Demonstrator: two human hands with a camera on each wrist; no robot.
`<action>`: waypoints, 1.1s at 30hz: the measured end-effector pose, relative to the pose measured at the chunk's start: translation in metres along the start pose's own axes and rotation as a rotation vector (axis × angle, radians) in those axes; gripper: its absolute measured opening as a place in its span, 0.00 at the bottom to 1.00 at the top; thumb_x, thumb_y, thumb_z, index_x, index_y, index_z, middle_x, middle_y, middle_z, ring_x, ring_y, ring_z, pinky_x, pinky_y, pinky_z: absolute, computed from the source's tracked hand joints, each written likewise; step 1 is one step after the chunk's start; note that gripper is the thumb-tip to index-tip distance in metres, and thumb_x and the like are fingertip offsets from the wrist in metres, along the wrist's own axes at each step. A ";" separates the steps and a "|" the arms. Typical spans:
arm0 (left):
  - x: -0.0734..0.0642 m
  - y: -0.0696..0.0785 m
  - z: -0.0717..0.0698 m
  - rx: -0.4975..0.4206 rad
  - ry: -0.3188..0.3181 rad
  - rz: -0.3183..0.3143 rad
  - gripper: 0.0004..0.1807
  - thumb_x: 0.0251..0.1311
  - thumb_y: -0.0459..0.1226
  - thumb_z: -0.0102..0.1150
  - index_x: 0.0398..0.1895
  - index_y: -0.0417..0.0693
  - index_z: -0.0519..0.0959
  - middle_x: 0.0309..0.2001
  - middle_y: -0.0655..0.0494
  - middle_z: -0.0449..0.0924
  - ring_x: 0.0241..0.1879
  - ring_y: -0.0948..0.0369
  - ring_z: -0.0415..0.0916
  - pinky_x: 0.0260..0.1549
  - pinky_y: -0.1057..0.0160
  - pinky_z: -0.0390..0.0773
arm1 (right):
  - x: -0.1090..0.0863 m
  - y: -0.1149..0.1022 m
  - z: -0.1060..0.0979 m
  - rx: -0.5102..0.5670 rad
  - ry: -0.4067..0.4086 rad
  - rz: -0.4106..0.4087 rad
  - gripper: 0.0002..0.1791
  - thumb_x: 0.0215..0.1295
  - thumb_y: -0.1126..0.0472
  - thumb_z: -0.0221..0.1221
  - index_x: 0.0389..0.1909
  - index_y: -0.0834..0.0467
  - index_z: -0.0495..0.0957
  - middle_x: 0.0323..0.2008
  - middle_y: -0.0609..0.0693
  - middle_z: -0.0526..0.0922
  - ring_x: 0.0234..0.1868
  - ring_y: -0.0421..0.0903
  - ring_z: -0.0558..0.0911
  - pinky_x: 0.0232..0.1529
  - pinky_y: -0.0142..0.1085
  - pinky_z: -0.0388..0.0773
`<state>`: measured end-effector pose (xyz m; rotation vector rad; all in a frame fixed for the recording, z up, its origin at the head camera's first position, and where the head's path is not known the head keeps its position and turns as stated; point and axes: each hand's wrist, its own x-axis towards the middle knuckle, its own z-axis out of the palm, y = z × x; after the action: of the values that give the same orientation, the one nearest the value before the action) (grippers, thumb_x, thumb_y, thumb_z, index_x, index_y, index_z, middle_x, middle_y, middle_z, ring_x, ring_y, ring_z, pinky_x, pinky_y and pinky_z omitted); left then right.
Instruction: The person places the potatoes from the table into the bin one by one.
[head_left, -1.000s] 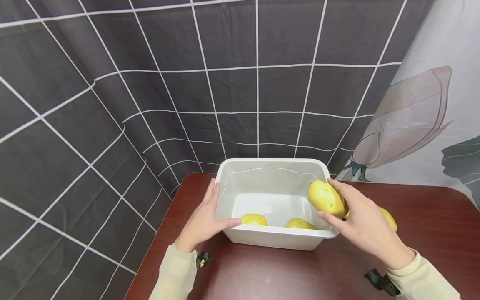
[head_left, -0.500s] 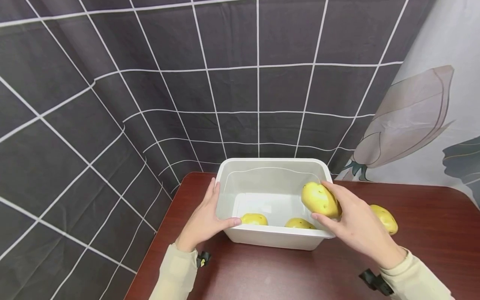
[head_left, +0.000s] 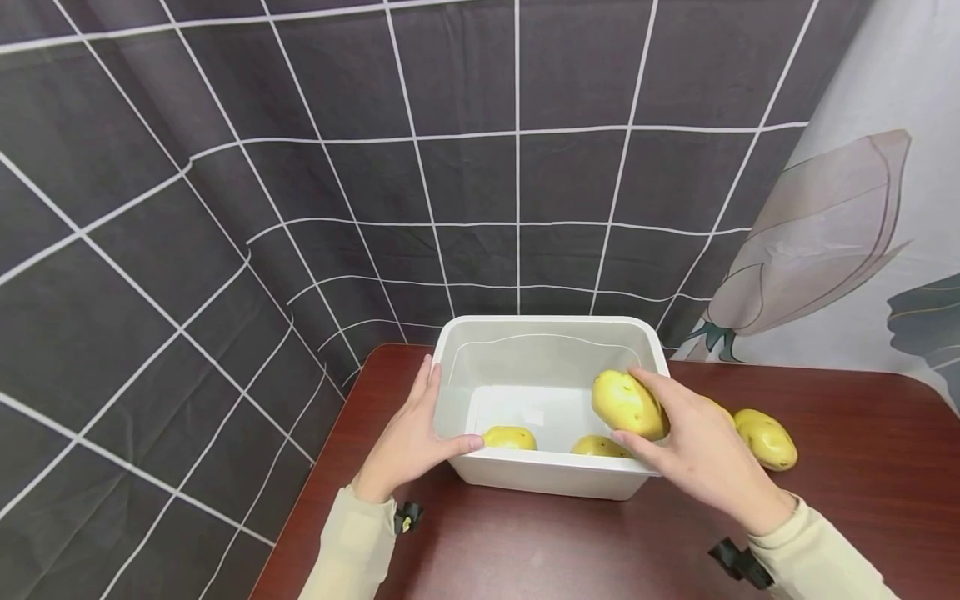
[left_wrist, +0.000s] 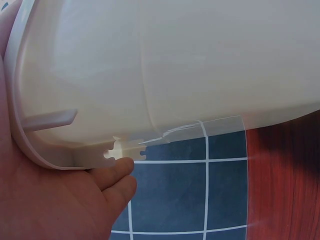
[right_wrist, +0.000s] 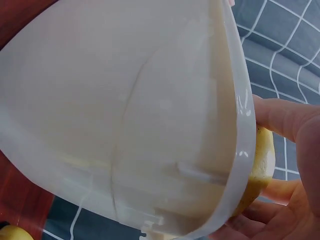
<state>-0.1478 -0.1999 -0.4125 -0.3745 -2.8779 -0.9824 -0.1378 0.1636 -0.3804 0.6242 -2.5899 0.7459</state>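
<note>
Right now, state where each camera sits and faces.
Head: worn on the head, facing forward and down at the white bin; left hand, right hand and sleeves show.
Left wrist: on that wrist, facing the bin's outside; left hand shows.
Right wrist: on that wrist, facing bin and held potato; right hand shows.
Shared: head and right wrist show that potato.

Right hand (head_left: 708, 450) gripping potato (head_left: 627, 405) (yellow), white bin (head_left: 547, 478)
</note>
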 end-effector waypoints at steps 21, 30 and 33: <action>0.000 0.000 0.000 -0.006 -0.007 -0.013 0.68 0.47 0.63 0.73 0.81 0.45 0.43 0.81 0.61 0.32 0.77 0.53 0.50 0.66 0.45 0.66 | -0.001 -0.006 0.014 0.055 -0.081 0.007 0.40 0.53 0.50 0.75 0.65 0.60 0.73 0.53 0.55 0.83 0.46 0.52 0.84 0.44 0.51 0.78; 0.001 -0.002 0.001 0.010 -0.011 -0.026 0.69 0.45 0.69 0.69 0.81 0.46 0.44 0.81 0.62 0.32 0.76 0.53 0.51 0.66 0.46 0.66 | -0.003 -0.007 0.016 0.052 -0.102 0.004 0.39 0.56 0.47 0.74 0.65 0.60 0.73 0.55 0.54 0.83 0.48 0.53 0.84 0.45 0.52 0.79; 0.001 -0.003 0.002 0.011 -0.009 -0.023 0.70 0.45 0.71 0.67 0.81 0.46 0.44 0.81 0.62 0.32 0.76 0.53 0.51 0.66 0.46 0.66 | -0.003 -0.007 0.017 0.047 -0.107 0.001 0.39 0.56 0.47 0.73 0.65 0.61 0.73 0.55 0.54 0.83 0.48 0.53 0.84 0.45 0.52 0.79</action>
<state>-0.1492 -0.2008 -0.4153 -0.3472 -2.9005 -0.9711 -0.1350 0.1498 -0.3921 0.6948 -2.6765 0.7956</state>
